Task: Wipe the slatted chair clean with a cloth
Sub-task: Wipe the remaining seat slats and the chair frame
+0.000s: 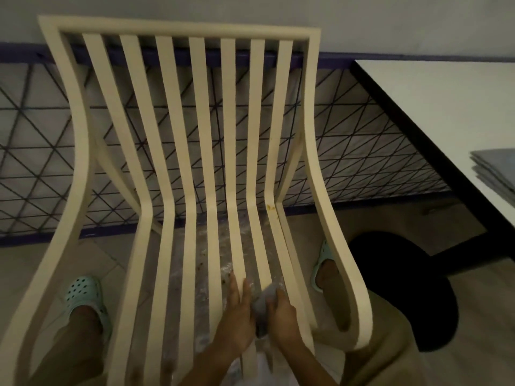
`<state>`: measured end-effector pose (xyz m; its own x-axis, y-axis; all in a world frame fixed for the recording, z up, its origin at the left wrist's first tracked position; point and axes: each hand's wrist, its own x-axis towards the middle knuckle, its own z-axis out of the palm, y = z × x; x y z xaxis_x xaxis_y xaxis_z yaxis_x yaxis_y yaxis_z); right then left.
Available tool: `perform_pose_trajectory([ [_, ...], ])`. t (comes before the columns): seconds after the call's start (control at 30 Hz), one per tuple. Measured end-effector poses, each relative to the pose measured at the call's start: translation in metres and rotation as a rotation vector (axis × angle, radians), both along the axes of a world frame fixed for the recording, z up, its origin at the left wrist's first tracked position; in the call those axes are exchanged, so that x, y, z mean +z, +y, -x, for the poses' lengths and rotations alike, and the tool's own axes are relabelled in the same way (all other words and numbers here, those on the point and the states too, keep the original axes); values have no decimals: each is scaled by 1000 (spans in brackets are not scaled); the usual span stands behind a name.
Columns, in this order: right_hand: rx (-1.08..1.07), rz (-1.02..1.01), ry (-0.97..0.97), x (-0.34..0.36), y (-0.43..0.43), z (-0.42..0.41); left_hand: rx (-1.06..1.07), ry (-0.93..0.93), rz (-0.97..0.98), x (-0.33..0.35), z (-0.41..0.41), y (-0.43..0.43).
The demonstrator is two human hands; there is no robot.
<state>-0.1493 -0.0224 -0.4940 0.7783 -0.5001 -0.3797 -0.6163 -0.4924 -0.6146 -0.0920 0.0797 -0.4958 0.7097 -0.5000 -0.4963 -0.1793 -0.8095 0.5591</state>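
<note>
Both hands meet low on the cream slatted chair (178,151): the left hand (237,316) lies flat with fingers spread, and the right hand (282,316) clutches the grey cloth (263,302). The slats run lengthwise, away from the person.

Slatted chair (195,168): cream, curved frame, eight long slats bending from backrest into seat in one piece. It's standing upright on the tiled floor, backrest facing the wall. A small brownish stain is showing at the bend of the second slat from the right. Cloth (263,307): grey, crumpled, lying against the seat slats near the front edge, right of centre, partly hidden. Blur is obscuring its exact shape.
</note>
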Motion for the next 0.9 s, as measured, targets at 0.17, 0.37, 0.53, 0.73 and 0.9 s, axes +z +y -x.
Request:
perform_pose_trajectory([
  [0.17, 117, 81, 135, 0, -4, 38, -100, -81, -10, 1, 22, 9],
  [0.37, 157, 9, 22, 46, -13, 68, -98, -50, 59, -4, 31, 14],
  [0.53, 261, 177, -145, 50, -25, 83, -92, -25, 49, -5, 29, 13],
  [0.73, 358, 319, 217, 15, -1, 98, -73, -35, 57, -9, 31, 13],
  [0.9, 311, 368, 136, 6, -1, 89, -86, -112, 48, -10, 31, 12],
])
